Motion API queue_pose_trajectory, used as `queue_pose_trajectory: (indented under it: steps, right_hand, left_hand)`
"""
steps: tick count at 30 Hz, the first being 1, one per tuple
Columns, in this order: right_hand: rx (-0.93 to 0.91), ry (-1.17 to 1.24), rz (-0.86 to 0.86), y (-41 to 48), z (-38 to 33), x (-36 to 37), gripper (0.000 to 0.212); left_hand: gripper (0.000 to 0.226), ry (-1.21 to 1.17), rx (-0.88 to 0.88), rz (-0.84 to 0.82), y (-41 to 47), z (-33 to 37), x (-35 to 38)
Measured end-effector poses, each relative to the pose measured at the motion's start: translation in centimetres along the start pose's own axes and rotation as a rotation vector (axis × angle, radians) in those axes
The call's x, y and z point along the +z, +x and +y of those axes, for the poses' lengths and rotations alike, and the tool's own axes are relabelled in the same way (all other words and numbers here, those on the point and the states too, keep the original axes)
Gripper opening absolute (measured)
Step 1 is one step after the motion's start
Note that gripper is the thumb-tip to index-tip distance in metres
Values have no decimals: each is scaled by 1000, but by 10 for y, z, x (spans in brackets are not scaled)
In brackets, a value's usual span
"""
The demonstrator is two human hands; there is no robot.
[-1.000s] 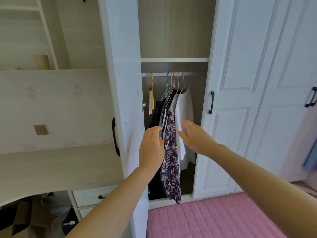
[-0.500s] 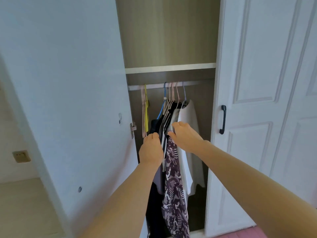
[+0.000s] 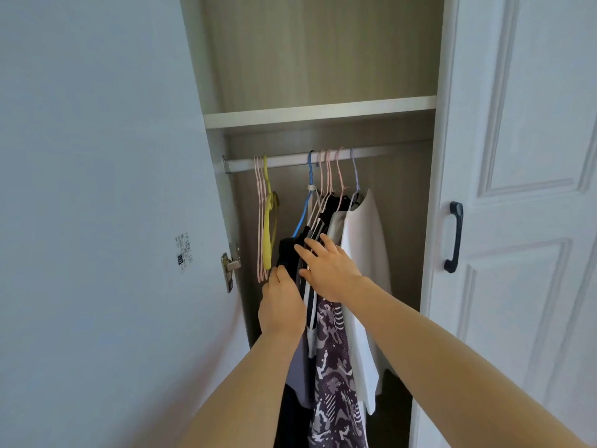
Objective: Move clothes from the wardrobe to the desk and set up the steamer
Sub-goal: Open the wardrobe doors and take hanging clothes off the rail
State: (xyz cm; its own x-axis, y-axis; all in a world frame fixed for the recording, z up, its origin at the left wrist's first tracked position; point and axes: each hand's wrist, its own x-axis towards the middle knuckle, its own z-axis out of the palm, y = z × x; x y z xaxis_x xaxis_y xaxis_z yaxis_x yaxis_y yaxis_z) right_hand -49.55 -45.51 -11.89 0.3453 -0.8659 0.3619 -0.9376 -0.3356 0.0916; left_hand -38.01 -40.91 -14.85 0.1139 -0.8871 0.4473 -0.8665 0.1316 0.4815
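The clothes hang bunched on the rail inside the open wardrobe, between the spare hangers and the shut door. The left hand presses against the dark garment's edge, fingers together, though whether it grips cloth is hard to tell. The right hand lies flat across the bundle, fingers spread. These look light, limp and prone to slipping off, so lifting by the hanger hooks seems wisest.
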Motion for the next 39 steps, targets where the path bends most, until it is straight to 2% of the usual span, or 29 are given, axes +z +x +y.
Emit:
queue_pose_trajectory:
  steps: [3, 7, 10, 15, 23, 28, 31, 33, 36, 37, 39]
  right_hand:
    - [-22, -50, 24, 1, 3, 7, 55]
    - [-28, 11, 94, -1, 10, 9, 46]
    - [1, 66, 188, -10, 19, 7, 37]
    - [57, -4, 284, -28, 47, 4, 33]
    - [264, -60, 278, -25, 59, -6, 57]
    - [333, -49, 236, -8, 49, -7, 39]
    - [350, -25, 213, 1, 50, -5, 37]
    - [389, 11, 200, 7, 52, -7, 40]
    - [457, 110, 146, 16, 56, -11, 42]
    - [477, 150, 134, 19, 57, -12, 42]
    - [526, 238, 109, 25, 57, -15, 45]
  left_hand:
    - [54, 9, -13, 32, 7, -3, 4]
    - [49, -20, -7, 61, 13, 1, 8]
    - [45, -63, 13, 56, 11, 14, 11]
    - [40, -113, 8, 54, 14, 38, 17]
    - [25, -292, -31, 9, 47, 60, 14]
    - [44, -506, -77, -189, 76, 58, 13]
    - [51, -610, -121, -272, 84, 62, 12]
    - [45, -667, -154, -285, 90, 67, 12]
    - [15, -765, -215, -259, 97, 71, 16]
    - [23, -790, -225, -259, 100, 70, 19]
    - [24, -816, -246, -255, 106, 69, 25]
